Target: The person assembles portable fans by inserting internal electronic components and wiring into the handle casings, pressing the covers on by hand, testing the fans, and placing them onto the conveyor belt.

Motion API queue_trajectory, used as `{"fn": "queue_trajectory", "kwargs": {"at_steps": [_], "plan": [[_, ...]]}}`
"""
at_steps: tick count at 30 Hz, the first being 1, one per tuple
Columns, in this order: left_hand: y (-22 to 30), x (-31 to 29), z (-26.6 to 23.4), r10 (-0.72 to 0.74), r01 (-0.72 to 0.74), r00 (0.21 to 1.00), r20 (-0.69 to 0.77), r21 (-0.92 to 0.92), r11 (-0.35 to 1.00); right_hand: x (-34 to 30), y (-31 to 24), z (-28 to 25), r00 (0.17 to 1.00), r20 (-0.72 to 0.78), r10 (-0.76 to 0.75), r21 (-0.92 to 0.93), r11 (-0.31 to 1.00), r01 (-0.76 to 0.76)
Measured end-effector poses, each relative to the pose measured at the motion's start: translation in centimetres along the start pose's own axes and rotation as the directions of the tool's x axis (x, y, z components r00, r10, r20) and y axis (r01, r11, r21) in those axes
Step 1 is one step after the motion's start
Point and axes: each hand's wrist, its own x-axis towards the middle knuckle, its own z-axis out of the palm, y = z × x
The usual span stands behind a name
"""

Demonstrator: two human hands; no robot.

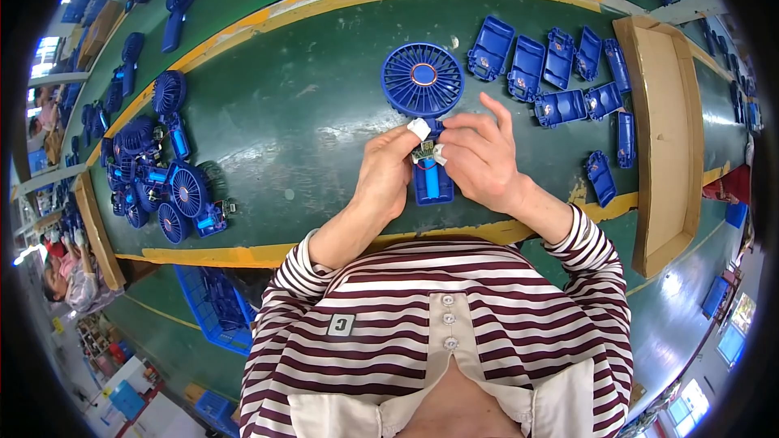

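While a glossy green workbench (300, 113) with worn yellow edges spreads before you, a long brown cardboard tray (692, 113) lies at its right, blue plastic half-shells (558, 61) beside it, blue fans (189, 191) clustered at left; windows (690, 410) show at the room's rim. Your blue plastic handheld fan with a round slatted grille (423, 93) sits mid-bench, its long axis running nearly straight away from you, grille to the far side, open handle with a light-blue cylinder (428, 182) toward your body. Your left hand (385, 172) and right hand (484, 158) both pinch its neck; exactly what the fingertips grip is hidden.
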Motion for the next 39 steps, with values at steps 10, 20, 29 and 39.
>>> {"fn": "queue_trajectory", "kwargs": {"at_steps": [10, 20, 29, 39], "plan": [[1.2, -0.2, 0.9, -0.071, 0.068, 0.994, -0.089, -0.037, 0.997, 1.6, 0.4, -1.1, 0.973, 0.137, 0.186, 0.200, 0.957, -0.212], [1.4, -0.1, 0.5, -0.096, 0.094, 0.994, -0.050, -0.038, 0.995, 2.0, 0.7, -1.1, 0.956, 0.207, 0.207, 0.243, 0.936, -0.255], [1.3, -0.1, 0.2, -0.103, 0.101, 0.994, -0.045, -0.047, 0.994, 1.8, 0.7, -1.2, 0.944, 0.268, 0.194, 0.220, 0.941, -0.256], [1.3, -0.4, 0.1, -0.126, 0.126, 0.992, -0.017, -0.034, 0.992, 1.9, 0.3, -1.2, 0.944, 0.328, 0.047, 0.063, 0.995, -0.072]]}}
